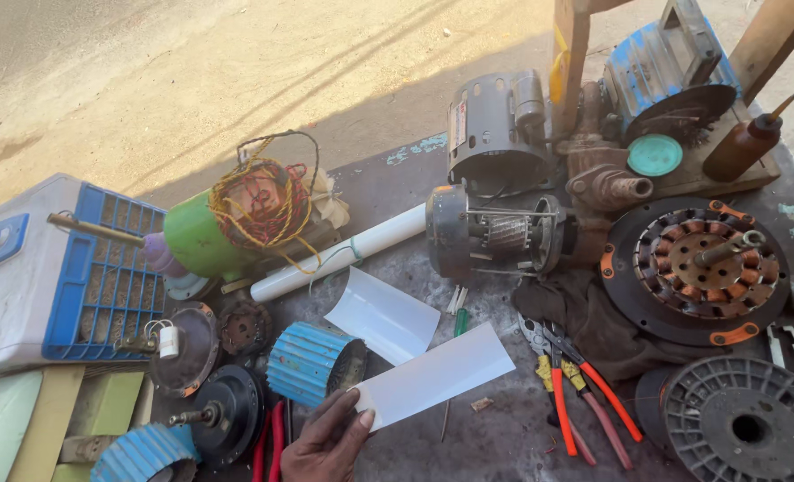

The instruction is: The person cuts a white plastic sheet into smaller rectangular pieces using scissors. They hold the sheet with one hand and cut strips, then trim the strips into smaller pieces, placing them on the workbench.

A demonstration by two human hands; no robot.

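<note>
1. The white sheet (434, 375) lies on the bench, its long axis running from lower left up to the right, away from my hand.
2. My left hand (328, 442) pinches its near corner, thumb on top, fingers closed on it.
3. My right hand is not visible; a second white sheet (383, 314) lies just beyond.

This is an open-air motor repair workshop set beside bare sandy ground (236, 62), which fills the upper left of the frame. A worn grey bench (504, 437) is crowded with stripped electric motors (495, 234), a copper-wound stator (696, 268) at right, a tangled wire coil (259, 201), blue ribbed motor housings (312, 361) and red-handled pliers (585, 393) at lower centre.
</note>
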